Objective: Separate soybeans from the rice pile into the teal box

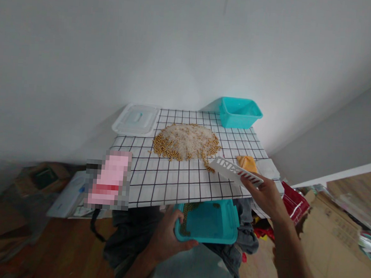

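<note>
My left hand (170, 235) grips the left end of a turquoise plastic bin (209, 223), held below the table's front edge. Some yellow beans (186, 219) lie along its left side. In my right hand (262, 195) is a white slotted plastic piece (234, 171), its far end low over the tabletop beside a short trail of beans (208, 167). That trail leads from a broad heap of white rice-like grains (187, 138), with yellow beans mixed in and spread round its edge.
A second turquoise bin (240, 113) stands at the back right of the checked tabletop (166, 184). A clear lid (137, 119) lies back left, a blurred-out pink item (111, 178) front left. Right are a folded orange cloth (247, 163) and a cardboard sheet (336, 247).
</note>
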Demonstrator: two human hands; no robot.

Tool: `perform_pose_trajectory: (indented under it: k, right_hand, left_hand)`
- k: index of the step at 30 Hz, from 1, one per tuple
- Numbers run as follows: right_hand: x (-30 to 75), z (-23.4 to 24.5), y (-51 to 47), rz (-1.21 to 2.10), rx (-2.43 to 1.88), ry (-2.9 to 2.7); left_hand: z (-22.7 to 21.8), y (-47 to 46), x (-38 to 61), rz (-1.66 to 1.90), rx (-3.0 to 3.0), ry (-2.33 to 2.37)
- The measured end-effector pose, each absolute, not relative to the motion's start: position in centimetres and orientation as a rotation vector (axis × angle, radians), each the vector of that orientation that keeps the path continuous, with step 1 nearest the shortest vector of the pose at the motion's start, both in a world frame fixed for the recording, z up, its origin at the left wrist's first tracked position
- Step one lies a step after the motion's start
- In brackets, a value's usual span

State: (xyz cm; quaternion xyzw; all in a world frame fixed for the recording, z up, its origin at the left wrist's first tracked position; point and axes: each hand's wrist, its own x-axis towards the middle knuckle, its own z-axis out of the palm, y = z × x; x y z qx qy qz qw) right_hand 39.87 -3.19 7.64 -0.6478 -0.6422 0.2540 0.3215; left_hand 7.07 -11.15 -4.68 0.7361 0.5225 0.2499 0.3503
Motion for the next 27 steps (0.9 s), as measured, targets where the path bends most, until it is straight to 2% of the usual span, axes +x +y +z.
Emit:
perform_pose_trajectory:
  k: [27]
  right_hand:
    - [43.6, 7.3, -7.5, 0.796, -1.754, -1.602]
  left_hand:
    - [-4.6, -11.2, 7.2, 0.697, 1.922, 1.350]
